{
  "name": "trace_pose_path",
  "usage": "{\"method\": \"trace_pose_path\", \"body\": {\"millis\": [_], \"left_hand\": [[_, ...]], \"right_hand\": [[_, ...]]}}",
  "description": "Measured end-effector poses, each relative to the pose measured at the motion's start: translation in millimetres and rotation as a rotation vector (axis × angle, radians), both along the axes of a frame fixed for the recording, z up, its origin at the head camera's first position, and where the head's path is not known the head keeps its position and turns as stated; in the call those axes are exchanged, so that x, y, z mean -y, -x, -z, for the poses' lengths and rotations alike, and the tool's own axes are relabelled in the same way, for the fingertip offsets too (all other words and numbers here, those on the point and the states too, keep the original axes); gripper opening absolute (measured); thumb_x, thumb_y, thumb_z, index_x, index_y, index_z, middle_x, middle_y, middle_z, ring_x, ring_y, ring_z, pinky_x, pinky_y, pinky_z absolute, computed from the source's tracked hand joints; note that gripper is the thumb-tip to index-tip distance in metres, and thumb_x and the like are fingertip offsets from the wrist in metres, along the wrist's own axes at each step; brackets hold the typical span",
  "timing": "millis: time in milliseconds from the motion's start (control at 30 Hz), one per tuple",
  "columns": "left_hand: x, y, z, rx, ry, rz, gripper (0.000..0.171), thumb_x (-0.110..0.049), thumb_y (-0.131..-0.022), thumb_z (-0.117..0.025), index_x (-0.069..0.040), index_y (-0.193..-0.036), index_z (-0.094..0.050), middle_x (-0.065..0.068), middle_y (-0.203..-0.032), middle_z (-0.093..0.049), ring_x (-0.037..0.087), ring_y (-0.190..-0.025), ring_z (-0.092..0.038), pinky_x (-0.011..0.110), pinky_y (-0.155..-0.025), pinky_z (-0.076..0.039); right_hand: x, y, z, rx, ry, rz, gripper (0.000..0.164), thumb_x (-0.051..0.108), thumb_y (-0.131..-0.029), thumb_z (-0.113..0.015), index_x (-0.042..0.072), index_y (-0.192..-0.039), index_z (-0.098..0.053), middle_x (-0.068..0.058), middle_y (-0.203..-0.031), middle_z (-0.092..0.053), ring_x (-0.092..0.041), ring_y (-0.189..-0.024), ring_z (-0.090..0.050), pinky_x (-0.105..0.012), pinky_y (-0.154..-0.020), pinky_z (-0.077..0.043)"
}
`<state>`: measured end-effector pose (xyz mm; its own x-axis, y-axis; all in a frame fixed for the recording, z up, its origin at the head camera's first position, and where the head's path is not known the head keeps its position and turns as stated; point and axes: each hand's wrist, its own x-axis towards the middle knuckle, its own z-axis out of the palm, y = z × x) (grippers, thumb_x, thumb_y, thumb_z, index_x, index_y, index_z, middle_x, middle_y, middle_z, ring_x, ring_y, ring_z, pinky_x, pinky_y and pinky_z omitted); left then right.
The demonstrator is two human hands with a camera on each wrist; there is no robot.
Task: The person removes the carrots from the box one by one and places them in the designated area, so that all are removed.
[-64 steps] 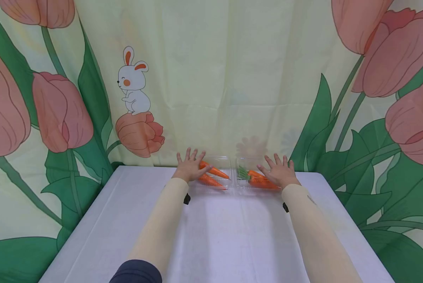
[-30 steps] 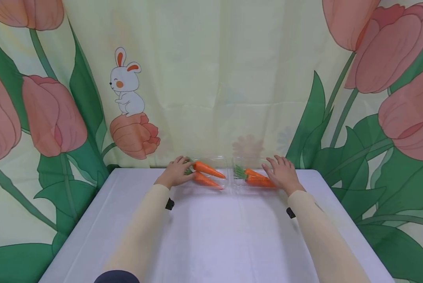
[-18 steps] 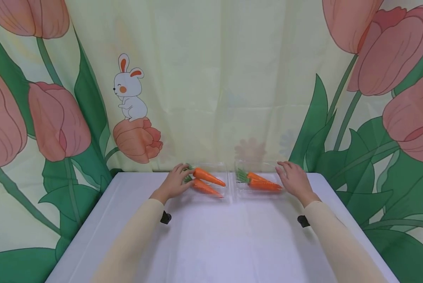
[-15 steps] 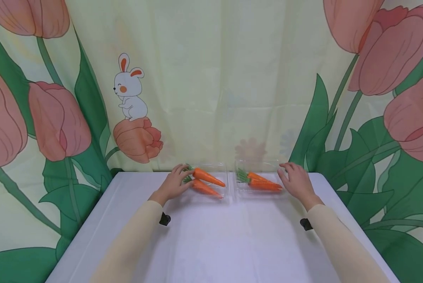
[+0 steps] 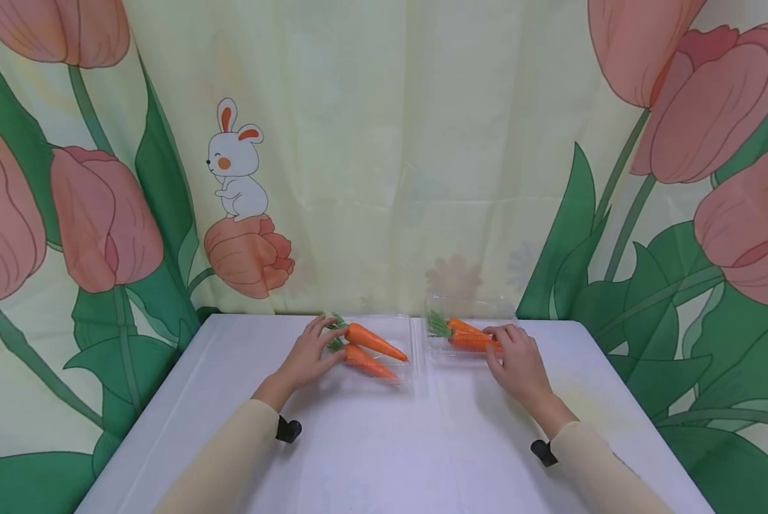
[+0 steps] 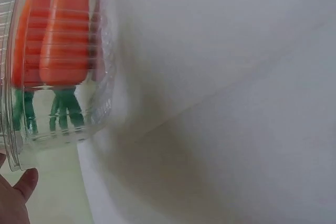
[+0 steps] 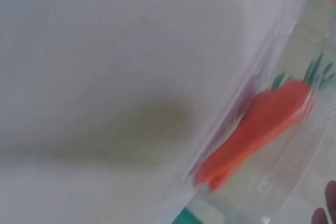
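Observation:
A clear plastic box [image 5: 410,368] with two carrots [image 5: 374,342] in it lies left of centre in the head view, green tops to the left. My left hand [image 5: 307,355] grips its left end. In the left wrist view, the thumb [image 6: 26,183] is by the corner of the ribbed box [image 6: 11,72]. A second clear box [image 5: 437,348] on the right holds carrots [image 5: 470,343], partly overlapping. My right hand [image 5: 517,363] reaches over its right end, fingers loosely bent. The right wrist view is blurred; fingertips [image 7: 331,200] show at its lower right edge, apart from the carrots [image 7: 257,129].
Both boxes are near the far edge of a table [image 5: 384,450] with a white cover. Behind it hangs a curtain [image 5: 358,157] printed with tulips and a rabbit. Black wrist cameras sit under both forearms.
Both hands went from spread over the boxes to their outer ends. Since half a second ago, the left box has come nearer with my left hand, and my right hand has moved left over its box.

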<state>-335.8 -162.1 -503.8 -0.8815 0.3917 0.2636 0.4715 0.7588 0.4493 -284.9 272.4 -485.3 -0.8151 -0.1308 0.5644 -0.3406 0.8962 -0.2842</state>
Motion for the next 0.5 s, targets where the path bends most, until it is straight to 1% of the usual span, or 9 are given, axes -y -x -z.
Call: {"method": "trace_pose_path", "body": {"millis": [100, 167, 200, 267, 400, 433, 500], "left_hand": [[2, -10.4, -0.4, -0.005, -0.005, 0.014, 0.056, -0.039, -0.098, -0.066, -0.02, -0.149, -0.057, 0.012, -0.16, -0.041, 0.04, -0.157, -0.019, 0.071, -0.117, -0.028], [2, -18.1, -1.0, 0.005, -0.009, 0.014, 0.056, -0.039, -0.098, -0.066, -0.02, -0.149, -0.056, 0.012, -0.161, -0.04, 0.039, -0.157, -0.019, 0.071, -0.117, -0.028], [1, -22.0, -1.4, 0.011, -0.011, 0.01, 0.056, -0.039, -0.098, -0.067, -0.021, -0.15, -0.056, 0.012, -0.161, -0.04, 0.039, -0.157, -0.018, 0.071, -0.117, -0.028], [0, -29.1, -1.5, 0.023, -0.027, -0.004, 0.057, -0.039, -0.098, -0.067, -0.022, -0.15, -0.055, 0.01, -0.162, -0.039, 0.038, -0.158, -0.018, 0.071, -0.117, -0.029], [-4, -42.5, 3.0, 0.06, -0.106, -0.035, 0.058, -0.038, -0.097, -0.069, -0.023, -0.151, -0.055, 0.008, -0.164, -0.036, 0.038, -0.159, -0.014, 0.072, -0.116, -0.03], [-5, -46.3, 4.2, 0.073, -0.134, -0.044, 0.058, -0.038, -0.097, -0.07, -0.022, -0.15, -0.055, 0.008, -0.165, -0.035, 0.038, -0.159, -0.013, 0.072, -0.115, -0.03], [-7, -54.1, 6.6, 0.096, -0.19, -0.064, 0.058, -0.037, -0.096, -0.072, -0.022, -0.15, -0.056, 0.009, -0.166, -0.034, 0.039, -0.16, -0.01, 0.074, -0.114, -0.031]], "right_hand": [[13, -8.2, 1.6, 0.051, 0.043, -0.001, 0.024, 0.014, -0.094, -0.065, 0.004, -0.115, -0.068, -0.013, -0.107, -0.066, -0.034, -0.1, -0.061, -0.055, -0.088, -0.052], [21, -14.7, 2.0, 0.126, 0.087, -0.01, 0.025, 0.015, -0.095, -0.063, 0.003, -0.117, -0.068, -0.013, -0.108, -0.067, -0.032, -0.099, -0.062, -0.052, -0.087, -0.053], [25, -18.4, 1.8, 0.18, 0.115, -0.015, 0.026, 0.016, -0.096, -0.063, 0.003, -0.119, -0.066, -0.012, -0.11, -0.067, -0.031, -0.099, -0.063, -0.051, -0.086, -0.054], [33, -26.2, 1.1, 0.323, 0.19, -0.033, 0.033, 0.019, -0.098, -0.063, 0.003, -0.126, -0.061, -0.014, -0.115, -0.065, -0.029, -0.099, -0.063, -0.047, -0.085, -0.055], [42, -40.3, 2.6, 0.621, 0.353, -0.054, 0.055, 0.024, -0.1, -0.065, 0.003, -0.146, -0.044, -0.019, -0.126, -0.062, -0.025, -0.096, -0.066, -0.046, -0.085, -0.058], [44, -43.5, 4.1, 0.682, 0.39, -0.056, 0.059, 0.024, -0.1, -0.065, 0.003, -0.149, -0.041, -0.02, -0.127, -0.062, -0.025, -0.094, -0.067, -0.046, -0.086, -0.058], [49, -49.7, 8.0, 0.774, 0.445, -0.053, 0.062, 0.024, -0.1, -0.065, 0.004, -0.153, -0.039, -0.02, -0.127, -0.063, -0.023, -0.09, -0.068, -0.046, -0.087, -0.058]]}}
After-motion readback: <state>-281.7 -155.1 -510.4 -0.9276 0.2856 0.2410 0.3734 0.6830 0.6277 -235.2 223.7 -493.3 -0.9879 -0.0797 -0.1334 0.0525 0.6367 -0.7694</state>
